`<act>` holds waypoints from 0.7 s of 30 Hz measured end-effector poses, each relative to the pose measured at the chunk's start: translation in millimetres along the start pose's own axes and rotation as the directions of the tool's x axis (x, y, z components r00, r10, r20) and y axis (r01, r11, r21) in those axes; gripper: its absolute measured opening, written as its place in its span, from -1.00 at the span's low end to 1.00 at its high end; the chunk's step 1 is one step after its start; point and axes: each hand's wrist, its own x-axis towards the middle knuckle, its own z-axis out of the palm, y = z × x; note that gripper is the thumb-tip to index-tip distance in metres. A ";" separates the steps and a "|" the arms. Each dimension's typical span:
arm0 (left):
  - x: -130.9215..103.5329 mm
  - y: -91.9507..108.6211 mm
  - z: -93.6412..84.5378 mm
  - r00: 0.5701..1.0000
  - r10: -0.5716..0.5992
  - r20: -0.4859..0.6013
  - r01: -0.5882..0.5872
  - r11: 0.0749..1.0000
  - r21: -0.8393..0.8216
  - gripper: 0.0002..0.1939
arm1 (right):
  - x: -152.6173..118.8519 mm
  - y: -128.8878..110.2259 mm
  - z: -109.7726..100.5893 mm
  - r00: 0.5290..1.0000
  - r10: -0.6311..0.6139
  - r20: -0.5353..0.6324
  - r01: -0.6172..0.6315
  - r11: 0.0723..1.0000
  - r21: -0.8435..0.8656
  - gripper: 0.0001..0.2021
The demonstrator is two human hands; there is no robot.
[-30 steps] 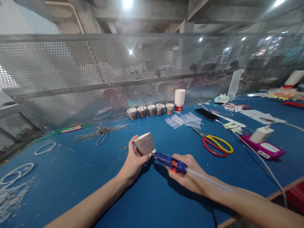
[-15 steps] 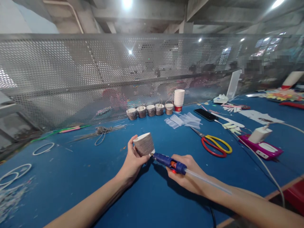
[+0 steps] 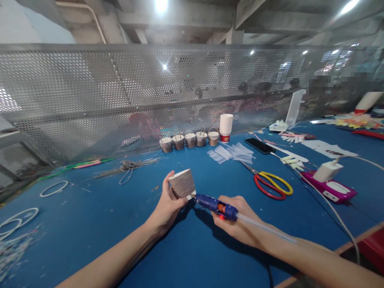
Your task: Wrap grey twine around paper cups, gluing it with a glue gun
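Observation:
My left hand [image 3: 167,205] is closed around a small paper cup [image 3: 182,184] wrapped in grey-brown cord. The cup is tilted, with its white rim up and to the left and a bit of white showing at its lower edge. In my right hand [image 3: 237,220] is a dark blue glue gun [image 3: 214,204] with a red light lit and a clear glue stick out of its back. The gun's nozzle is at the cup's lower right edge; whether it touches cannot be told.
Wrapped cups [image 3: 190,140] and a cup stack [image 3: 226,128] stand along the perforated metal screen [image 3: 90,100]. Grey cord [image 3: 129,165] lies left; clear strips [image 3: 231,153], a phone [image 3: 259,145], scissors [image 3: 271,186] and a purple power strip [image 3: 333,190] lie right on the blue table [image 3: 99,216].
The glue gun and my right hand have shifted slightly to the right. The cup has turned a little in my left hand, which has hardly moved.

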 end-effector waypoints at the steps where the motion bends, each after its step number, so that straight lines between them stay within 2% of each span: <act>1: 0.1 0.1 -0.5 1.000 -0.004 0.005 0.004 1.000 0.001 -0.06 | 0.1 0.0 0.1 1.000 -0.001 0.001 0.001 1.000 0.002 -0.84; 8: -0.1 4.2 0.2 0.997 -0.071 0.026 0.072 0.997 -0.023 0.02 | 0.9 -3.0 -6.9 0.997 0.065 -0.038 -0.062 0.995 0.073 -0.76; 14: -1.1 8.6 2.7 0.994 -0.105 0.035 0.107 0.993 -0.046 0.08 | 1.5 -3.6 -5.8 0.999 0.049 -0.011 -0.047 0.993 0.109 -0.79; 21: 0.8 7.6 -3.2 0.987 -0.131 0.090 0.138 0.987 -0.077 0.01 | 3.6 -3.4 -12.1 0.985 0.167 0.053 -0.174 0.969 0.177 -0.77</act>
